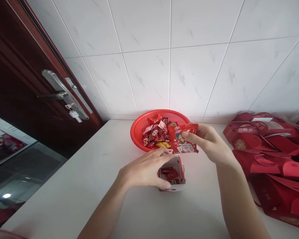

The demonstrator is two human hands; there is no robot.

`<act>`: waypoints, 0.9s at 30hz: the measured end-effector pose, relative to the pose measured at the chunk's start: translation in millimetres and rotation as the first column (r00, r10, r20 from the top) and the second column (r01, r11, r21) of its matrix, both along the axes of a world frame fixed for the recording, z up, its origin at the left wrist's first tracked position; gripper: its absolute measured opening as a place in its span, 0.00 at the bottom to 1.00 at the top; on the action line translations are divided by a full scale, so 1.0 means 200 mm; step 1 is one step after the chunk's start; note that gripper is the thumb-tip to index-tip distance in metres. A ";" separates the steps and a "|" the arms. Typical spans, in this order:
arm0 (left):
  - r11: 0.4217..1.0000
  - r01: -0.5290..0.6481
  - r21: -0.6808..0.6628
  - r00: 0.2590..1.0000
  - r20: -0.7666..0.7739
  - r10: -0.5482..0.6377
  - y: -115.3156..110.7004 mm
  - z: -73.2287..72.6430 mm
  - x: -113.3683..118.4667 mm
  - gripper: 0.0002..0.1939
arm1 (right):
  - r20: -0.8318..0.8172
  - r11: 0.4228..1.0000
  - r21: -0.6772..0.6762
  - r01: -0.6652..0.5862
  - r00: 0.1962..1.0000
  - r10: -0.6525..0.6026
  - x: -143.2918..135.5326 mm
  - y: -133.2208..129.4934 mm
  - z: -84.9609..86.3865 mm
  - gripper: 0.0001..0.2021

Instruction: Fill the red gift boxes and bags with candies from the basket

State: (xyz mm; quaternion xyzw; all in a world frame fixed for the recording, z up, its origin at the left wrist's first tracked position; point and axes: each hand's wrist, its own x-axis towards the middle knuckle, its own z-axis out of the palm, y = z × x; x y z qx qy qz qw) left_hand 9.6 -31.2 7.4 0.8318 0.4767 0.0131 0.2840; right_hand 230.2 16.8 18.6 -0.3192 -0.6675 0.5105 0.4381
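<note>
Between thumb and fingers my right hand [210, 142] pinches a red candy packet [183, 139] printed with a cartoon figure, in front of the basket. My left hand [147, 167] is wrapped round the left side of a small open gift box [181, 174], thumb at its near edge and fingers at its far side. Inside the box lie several red-wrapped candies [169, 173]. Just behind stands a red plastic basket [137, 131] with a heap of wrapped candies [154, 132], mostly red and pink with a yellow one. The packet hides part of the basket's right side.
Several red folded gift boxes [264, 162] crowd the right of the white table [89, 169]. A tiled wall [147, 76] rises behind. To the left is a dark wooden door [22, 73] with a metal handle [52, 96] and hanging keys [75, 115].
</note>
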 end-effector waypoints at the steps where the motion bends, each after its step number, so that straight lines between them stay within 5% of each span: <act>1: 1.000 0.013 0.010 1.000 0.002 -0.013 0.00 0.00 0.00 0.41 | 0.005 1.000 -0.001 0.007 1.000 -0.007 0.00 0.00 0.00 0.15; 13: 0.976 0.015 0.218 0.995 0.097 -0.037 0.02 0.01 0.01 0.14 | -0.026 1.000 0.004 -0.003 1.000 0.003 -0.01 0.00 0.00 0.11; 21: 0.945 -0.229 0.232 0.832 0.551 0.066 0.04 -0.01 0.02 0.21 | -0.301 0.998 -0.032 -0.051 0.953 0.039 -0.02 0.03 -0.03 0.08; 27: 0.856 -0.414 0.309 0.733 0.671 0.112 0.04 -0.01 0.00 0.23 | -0.219 0.992 0.013 -0.122 0.968 0.122 0.00 0.01 0.00 0.10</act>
